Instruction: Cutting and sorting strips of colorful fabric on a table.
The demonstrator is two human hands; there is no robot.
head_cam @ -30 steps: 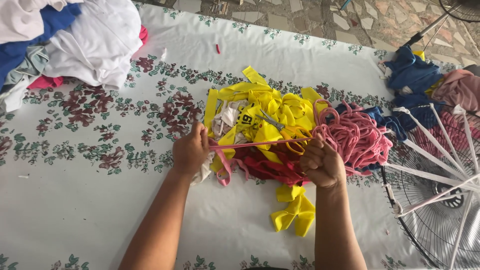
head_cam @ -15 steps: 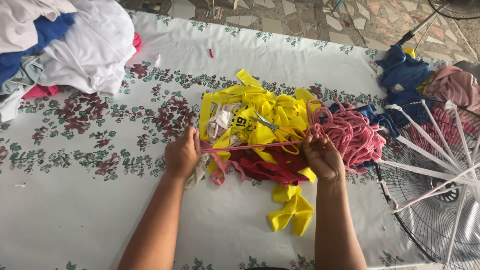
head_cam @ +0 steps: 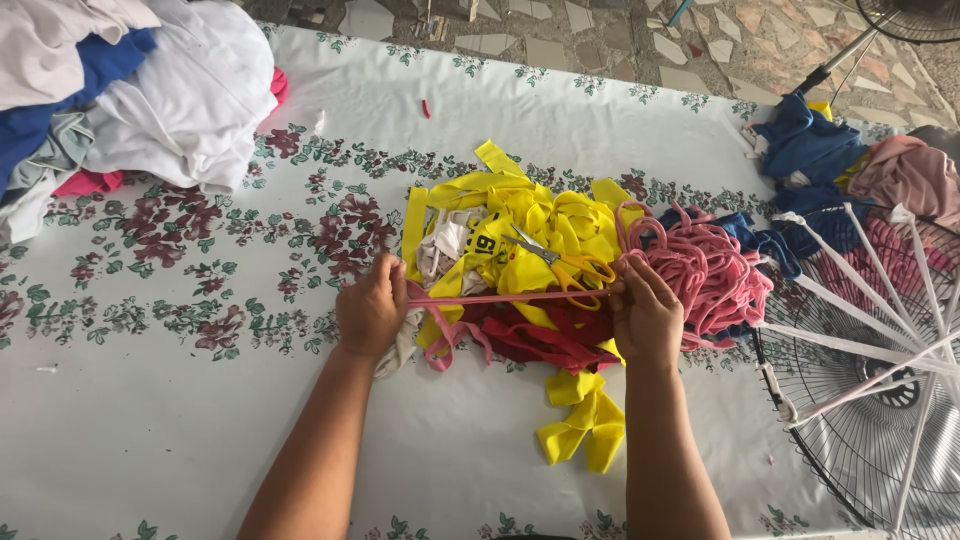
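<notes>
Left hand [head_cam: 370, 310] and right hand [head_cam: 643, 318], fingers closed, pulling pink strip [head_cam: 510, 296] taut over yellow scraps [head_cam: 530, 225] at frame centre; bare desk [head_cam: 150, 420] lower left; fan grille [head_cam: 880, 400] crowding right edge

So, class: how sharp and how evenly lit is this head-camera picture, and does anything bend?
Head view: soft, even daylight, faint shadows under the left hand and right hand; pink strip sharp; no glare; table edge bows slightly, wide-angle.

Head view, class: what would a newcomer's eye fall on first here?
A pink fabric strip pulled taut between the left hand and right hand at centre. Behind it lies a heap of yellow strips with orange-handled scissors on top; a wire fan guard fills the lower right.
</notes>
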